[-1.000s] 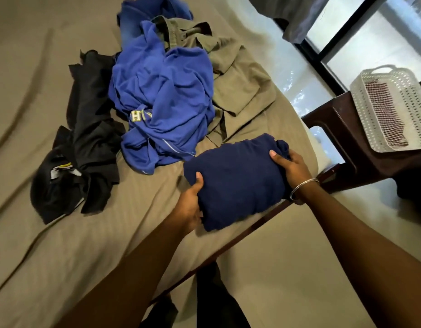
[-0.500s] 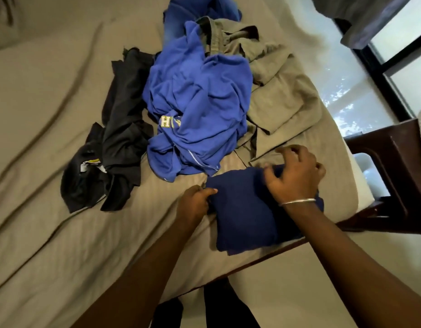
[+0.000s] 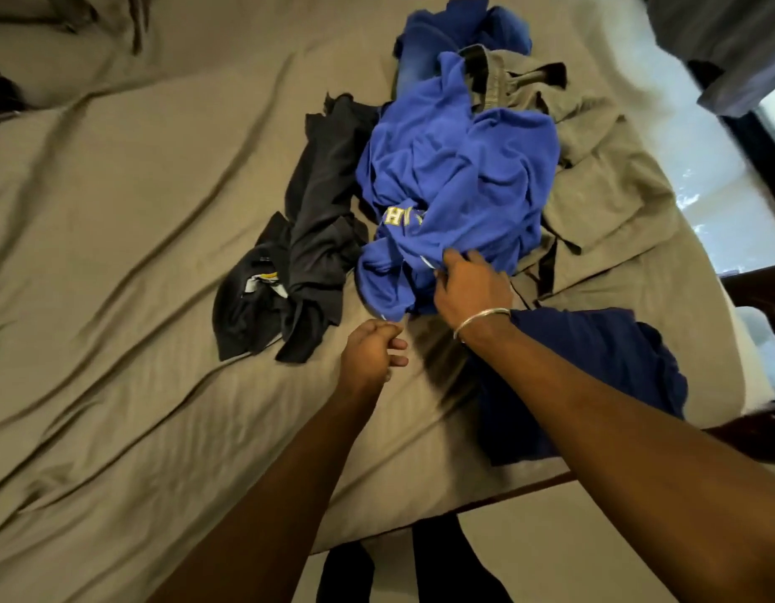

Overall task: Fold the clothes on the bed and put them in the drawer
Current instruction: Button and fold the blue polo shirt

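A crumpled bright blue shirt (image 3: 455, 176) with yellow lettering lies on the bed (image 3: 116, 276). My right hand (image 3: 470, 289) grips its lower edge, fingers curled into the cloth. My left hand (image 3: 370, 352) is curled just below the shirt's lowest corner and touches it; a pinch is not clear. The folded navy garment (image 3: 603, 363) rests near the bed's edge under my right forearm, with neither hand on it. Beside the blue shirt a black garment (image 3: 311, 254) lies to the left, khaki trousers (image 3: 607, 189) to the right, and blue jeans (image 3: 425, 41) behind.
The wooden bed frame edge (image 3: 529, 487) runs below the navy garment, with floor beyond. A dark wooden stool (image 3: 764, 293) stands at the right by the window. A grey curtain (image 3: 725, 45) hangs top right. The left of the bed is bare wrinkled sheet.
Both hands have left the folded navy garment. My right hand moved up onto the blue shirt and took hold; my left hand moved to the shirt's lower corner. The view shifted left.
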A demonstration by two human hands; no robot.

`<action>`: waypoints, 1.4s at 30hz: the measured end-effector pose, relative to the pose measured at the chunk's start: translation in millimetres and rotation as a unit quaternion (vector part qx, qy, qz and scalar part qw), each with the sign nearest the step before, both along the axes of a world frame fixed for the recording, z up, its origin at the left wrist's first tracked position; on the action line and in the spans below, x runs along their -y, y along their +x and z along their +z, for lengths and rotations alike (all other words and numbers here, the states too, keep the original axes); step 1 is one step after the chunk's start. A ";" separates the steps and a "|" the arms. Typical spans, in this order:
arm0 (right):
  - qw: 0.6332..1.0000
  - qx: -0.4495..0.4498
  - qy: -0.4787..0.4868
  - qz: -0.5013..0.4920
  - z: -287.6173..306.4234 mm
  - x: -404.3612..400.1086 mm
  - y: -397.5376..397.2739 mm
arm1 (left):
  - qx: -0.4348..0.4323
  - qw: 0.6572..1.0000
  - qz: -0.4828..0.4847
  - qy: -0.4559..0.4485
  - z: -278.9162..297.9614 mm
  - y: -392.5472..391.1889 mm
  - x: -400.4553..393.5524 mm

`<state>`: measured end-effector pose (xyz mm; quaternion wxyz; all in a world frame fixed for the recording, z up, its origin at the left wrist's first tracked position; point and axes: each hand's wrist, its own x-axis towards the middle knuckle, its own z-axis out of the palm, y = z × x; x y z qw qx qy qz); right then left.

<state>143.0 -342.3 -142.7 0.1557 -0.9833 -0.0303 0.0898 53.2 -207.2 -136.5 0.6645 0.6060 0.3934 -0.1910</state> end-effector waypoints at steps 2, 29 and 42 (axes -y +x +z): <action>0.994 0.068 0.061 0.059 30.7 -13.1 -22.1 | 0.035 0.999 0.015 -0.036 8.8 -8.8 -8.6; 0.835 0.185 0.460 0.237 448.1 -185.5 -177.1 | 0.492 0.806 -0.008 0.329 368.2 -157.8 -203.5; 0.853 0.177 0.286 0.399 569.2 -236.7 -233.1 | 0.518 0.703 -0.082 0.480 522.5 -259.1 -263.6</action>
